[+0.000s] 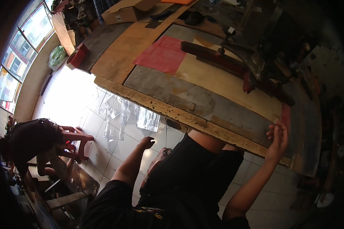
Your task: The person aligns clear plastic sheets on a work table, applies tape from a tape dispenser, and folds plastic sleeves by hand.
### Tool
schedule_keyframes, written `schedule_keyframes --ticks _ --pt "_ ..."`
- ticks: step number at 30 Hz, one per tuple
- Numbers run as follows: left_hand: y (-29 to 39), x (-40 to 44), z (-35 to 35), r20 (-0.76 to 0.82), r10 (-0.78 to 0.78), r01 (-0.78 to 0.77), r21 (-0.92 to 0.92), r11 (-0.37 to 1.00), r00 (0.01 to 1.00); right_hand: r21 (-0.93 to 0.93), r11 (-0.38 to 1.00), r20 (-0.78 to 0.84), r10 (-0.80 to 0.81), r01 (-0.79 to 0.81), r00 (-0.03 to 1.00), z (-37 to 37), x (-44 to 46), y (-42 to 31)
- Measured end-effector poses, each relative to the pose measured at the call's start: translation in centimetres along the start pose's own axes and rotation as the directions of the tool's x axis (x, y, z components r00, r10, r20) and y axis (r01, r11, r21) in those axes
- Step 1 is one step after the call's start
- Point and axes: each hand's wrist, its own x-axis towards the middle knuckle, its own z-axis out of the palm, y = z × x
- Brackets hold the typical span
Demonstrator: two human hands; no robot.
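Note:
My right hand is at the near right corner of a long pale yellow sheet, its fingertips pinched at the sheet's edge. That sheet lies flat on a grey board, with red material at its far left end and a red strip by its right end. Across the sheet rests a dark, worn bar joined to a metal machine arm. Away from the table, my left hand hangs over the floor, fingers loosely bent and apart, with nothing visible in it.
The worktable has a rough, pitted front edge. A cardboard box and a red tape roll are at its far left. Clear plastic bags lie on the tiled floor. Another person bends beside a red stool at left.

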Motion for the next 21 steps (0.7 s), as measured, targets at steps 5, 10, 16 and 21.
schedule_keyframes --ticks 5,10,16,21 --pt "-4.0 -2.6 11.4 0.394 0.217 -0.339 0.272 0.901 0.893 -0.008 1.0 0.008 0.013 -0.013 1.0 0.1 -0.2 -0.2" --pt "-9.0 -8.9 14.1 0.19 0.0 0.02 -0.106 0.994 0.982 -0.022 1.0 0.03 0.0 0.0 1.0 0.1 -0.2 -0.1" --pt "-12.1 -11.9 12.7 0.202 -0.22 0.264 -0.223 0.938 0.954 0.382 0.908 0.191 -0.257 0.17 0.947 -0.7 -1.3 -0.3" --pt "-8.0 -8.7 8.7 -0.052 -0.352 0.268 -0.549 0.792 0.935 0.91 0.407 0.401 -0.808 -0.084 0.433 1.0 -5.5 -11.8"
